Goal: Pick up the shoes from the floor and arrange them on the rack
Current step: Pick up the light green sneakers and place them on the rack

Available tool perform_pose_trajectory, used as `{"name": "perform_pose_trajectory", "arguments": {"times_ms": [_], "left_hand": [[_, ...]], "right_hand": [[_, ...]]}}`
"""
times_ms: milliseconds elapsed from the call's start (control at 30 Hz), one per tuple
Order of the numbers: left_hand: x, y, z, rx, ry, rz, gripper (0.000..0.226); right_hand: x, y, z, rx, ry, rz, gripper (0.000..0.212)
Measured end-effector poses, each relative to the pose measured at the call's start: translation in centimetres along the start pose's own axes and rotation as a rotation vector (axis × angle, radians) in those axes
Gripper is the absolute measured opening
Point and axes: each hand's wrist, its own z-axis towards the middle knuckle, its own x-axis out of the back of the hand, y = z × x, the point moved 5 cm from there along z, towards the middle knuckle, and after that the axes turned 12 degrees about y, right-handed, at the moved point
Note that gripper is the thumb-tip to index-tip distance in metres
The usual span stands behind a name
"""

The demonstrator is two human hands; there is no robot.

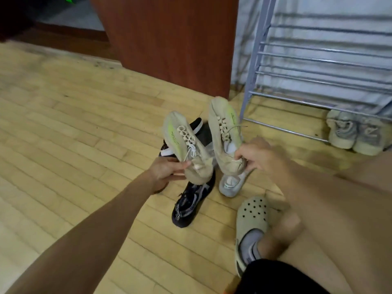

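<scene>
My left hand [165,172] grips the heel of a beige sneaker with a neon-green stripe [186,143], toe pointing up and away. Its mate [224,132] is held by the heel in my right hand [258,158], also toe-up. Both are lifted above the wooden floor. Beneath them lie a black patterned sneaker [188,206], a light grey sneaker [231,184] and a black-and-white shoe [197,128], partly hidden. The grey metal shoe rack [318,60] stands at the upper right, its bars bare.
A pair of grey-beige sneakers [356,132] sits on the floor under the rack's lowest bars. My foot in a pale perforated clog [252,221] rests at lower right, next to my knee. A brown wooden panel [169,39] rises behind the shoes.
</scene>
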Motion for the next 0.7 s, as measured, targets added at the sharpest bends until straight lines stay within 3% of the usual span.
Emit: {"name": "perform_pose_trajectory", "arguments": {"times_ms": [133,333,700], "left_hand": [[-5.6,3.4,1.3,-0.014,-0.068,0.04,0.045],[-14.9,5.9,4.5,0.027,-0.048,0.117,0.025],[-26.9,5.9,16.6,0.057,0.027,0.1,0.03]], "right_hand": [[5.3,0.8,2.4,-0.03,0.021,-0.102,0.023],[10.8,3.4,6.1,-0.181,-0.071,-0.285,0.04],[13.9,8.8,18.7,-0.313,0.065,-0.065,0.029]]}}
